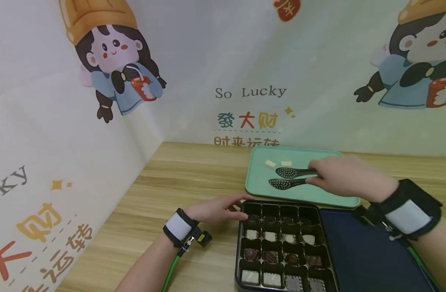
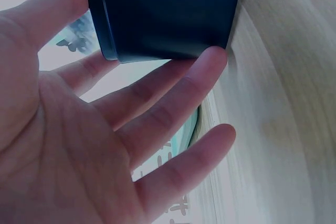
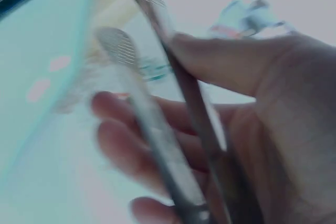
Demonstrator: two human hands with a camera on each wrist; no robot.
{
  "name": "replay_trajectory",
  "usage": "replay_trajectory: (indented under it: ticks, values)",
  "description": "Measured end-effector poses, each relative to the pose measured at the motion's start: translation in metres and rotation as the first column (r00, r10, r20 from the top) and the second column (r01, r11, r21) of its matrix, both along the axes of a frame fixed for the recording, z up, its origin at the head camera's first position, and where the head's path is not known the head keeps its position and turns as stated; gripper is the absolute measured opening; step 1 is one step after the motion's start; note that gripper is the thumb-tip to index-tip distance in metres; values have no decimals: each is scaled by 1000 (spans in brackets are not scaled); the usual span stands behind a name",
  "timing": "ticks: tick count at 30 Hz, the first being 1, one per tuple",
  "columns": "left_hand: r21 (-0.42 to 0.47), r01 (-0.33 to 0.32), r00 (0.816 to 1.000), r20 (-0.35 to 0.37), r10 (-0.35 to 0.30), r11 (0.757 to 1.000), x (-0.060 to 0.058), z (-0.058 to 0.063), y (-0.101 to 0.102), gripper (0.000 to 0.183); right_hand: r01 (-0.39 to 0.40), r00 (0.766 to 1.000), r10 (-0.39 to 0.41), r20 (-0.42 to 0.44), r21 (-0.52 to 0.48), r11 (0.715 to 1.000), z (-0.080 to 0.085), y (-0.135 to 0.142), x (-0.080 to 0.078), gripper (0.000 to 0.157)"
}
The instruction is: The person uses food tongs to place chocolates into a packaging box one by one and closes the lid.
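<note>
My right hand [image 1: 348, 178] grips black tongs [image 1: 283, 184], their two perforated tips spread apart above the green tray [image 1: 257, 186]. Just beyond the tips, two small pale chocolate pieces [image 1: 270, 164] lie on the tray. In the right wrist view the tong arms [image 3: 194, 103] pass between thumb and fingers. With extended fingers, my left hand [image 1: 215, 209] touches the far left corner of a chocolate box [image 1: 239, 251]. Dark and white chocolates [image 1: 271, 256] sit in its compartments; two at the front right show only a patterned grey bottom. The left wrist view shows fingertips [image 2: 212, 59] against the box's dark side.
A flat dark blue panel [image 1: 369, 251] lies right of the box, under my right forearm. The wooden table [image 1: 193, 174] carries everything. Behind and at the left hangs a printed cloth backdrop [image 1: 193, 61]. The tray stands close to it, beyond the box.
</note>
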State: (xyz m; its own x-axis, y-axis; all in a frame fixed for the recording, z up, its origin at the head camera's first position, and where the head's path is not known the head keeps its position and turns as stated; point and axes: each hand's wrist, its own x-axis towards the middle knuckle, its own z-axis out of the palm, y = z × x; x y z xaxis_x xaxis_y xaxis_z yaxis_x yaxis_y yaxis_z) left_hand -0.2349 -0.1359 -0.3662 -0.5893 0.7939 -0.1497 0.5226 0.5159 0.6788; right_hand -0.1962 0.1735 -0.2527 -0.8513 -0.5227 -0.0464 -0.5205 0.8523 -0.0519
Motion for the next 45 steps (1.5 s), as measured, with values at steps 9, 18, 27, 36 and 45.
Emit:
replay_trajectory:
  ticks: [9,18,27,36,45]
  values:
    - [-19,-6,1000,4,6,1000,2,-2,0,54,103,994,-104,-28,-26,994,-55,4,-73,23]
    - [-13,-14,1000,7,14,1000,1,2,1,54,120,992,-120,-48,9,993,-74,-12,-96,25]
    - [-15,-21,1000,6,21,1000,1,2,0,54,95,989,-94,-113,6,995,-74,-13,-97,22]
    - [1,-9,1000,28,9,1000,3,-1,-1,54,-7,983,-11,-185,-96,995,-44,10,-52,13]
    - [-7,-7,1000,18,7,1000,1,1,0,56,-176,930,140,-339,-79,981,-28,39,33,30]
